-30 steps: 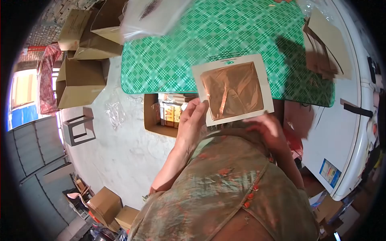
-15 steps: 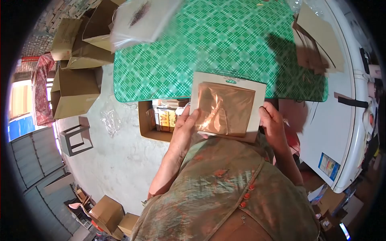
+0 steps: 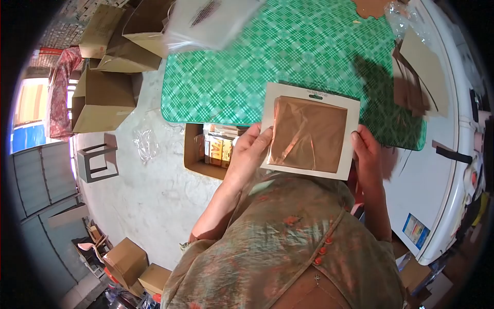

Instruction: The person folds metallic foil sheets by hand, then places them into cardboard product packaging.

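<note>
Between my two hands is a flat packet (image 3: 309, 135), a white card with a hang hole at the top and a shiny folded copper-brown sheet on its face. My left hand (image 3: 249, 154) grips its left edge, thumb on the front. At the right edge, my right hand (image 3: 366, 147) pinches the card with thumb and fingers. The fingers behind the card are hidden. The packet is tilted slightly and held over the near edge of a table with a green checked cover (image 3: 221, 87).
Clear plastic sleeves (image 3: 211, 26) lie at the table's far left, brown card pieces (image 3: 411, 77) at the right. Below the table edge sits an open carton (image 3: 193, 159) with small boxes. More cartons (image 3: 105, 98) stand at left, near a grey stool frame (image 3: 98, 162). A white appliance (image 3: 411, 195) is at right.
The packet now faces me more squarely, and its glare has shrunk. Both hands still grip its sides. The view has shifted, so the table and packet appear further right.
</note>
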Demonstrator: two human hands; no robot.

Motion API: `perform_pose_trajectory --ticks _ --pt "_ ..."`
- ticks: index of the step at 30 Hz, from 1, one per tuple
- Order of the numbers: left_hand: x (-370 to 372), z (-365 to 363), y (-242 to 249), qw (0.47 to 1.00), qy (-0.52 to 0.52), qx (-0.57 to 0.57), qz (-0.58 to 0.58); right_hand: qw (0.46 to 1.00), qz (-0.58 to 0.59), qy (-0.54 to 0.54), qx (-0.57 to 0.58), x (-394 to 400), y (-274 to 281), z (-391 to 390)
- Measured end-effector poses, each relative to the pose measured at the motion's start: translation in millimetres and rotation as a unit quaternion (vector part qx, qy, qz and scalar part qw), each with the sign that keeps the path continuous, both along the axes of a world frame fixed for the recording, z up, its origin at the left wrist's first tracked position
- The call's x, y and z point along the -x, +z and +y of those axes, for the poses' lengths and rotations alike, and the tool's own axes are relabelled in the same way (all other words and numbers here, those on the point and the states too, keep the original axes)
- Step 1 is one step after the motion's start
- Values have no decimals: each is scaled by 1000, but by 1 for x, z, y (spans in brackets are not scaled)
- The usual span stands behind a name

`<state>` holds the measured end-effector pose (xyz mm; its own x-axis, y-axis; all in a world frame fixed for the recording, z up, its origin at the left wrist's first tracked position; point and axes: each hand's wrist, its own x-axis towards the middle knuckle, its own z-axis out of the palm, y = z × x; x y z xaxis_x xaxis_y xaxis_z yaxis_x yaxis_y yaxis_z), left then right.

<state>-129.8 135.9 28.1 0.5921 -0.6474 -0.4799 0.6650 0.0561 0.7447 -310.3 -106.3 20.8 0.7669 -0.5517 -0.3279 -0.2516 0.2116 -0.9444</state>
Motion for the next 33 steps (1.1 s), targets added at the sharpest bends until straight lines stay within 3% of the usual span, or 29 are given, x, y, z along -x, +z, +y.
perform_pose_trajectory --ticks 4,7,8,11,14,15,18,21,27,33 --pt "-20 -12 5 992 -7 28 -127 996 -28 -34 72 -23 -5 -27" --pt "-45 -23 17 970 -69 -48 -227 988 -20 -8 151 -49 7 -50" --pt "-52 -27 9 956 -76 -66 -275 970 19 -4 243 -55 8 -56" --pt "-54 -40 11 842 -60 -203 -497 857 134 7 497 -71 5 -70" --pt "-57 -37 4 739 -61 -239 -627 703 29 5 710 -80 -4 -68" --pt "-57 -36 1 699 -66 -244 -669 706 24 32 707 -85 -1 -61" --pt "-48 -36 0 666 -80 -227 -706 721 7 117 683 -103 7 -42" --pt "-43 -40 -7 610 -71 -220 -758 695 19 158 702 -118 12 -36" --pt "-46 -52 -12 569 -102 -285 -764 704 53 212 676 -142 -8 -40" --pt "-50 -62 -15 535 -126 -310 -776 657 59 211 721 -146 -11 -38"
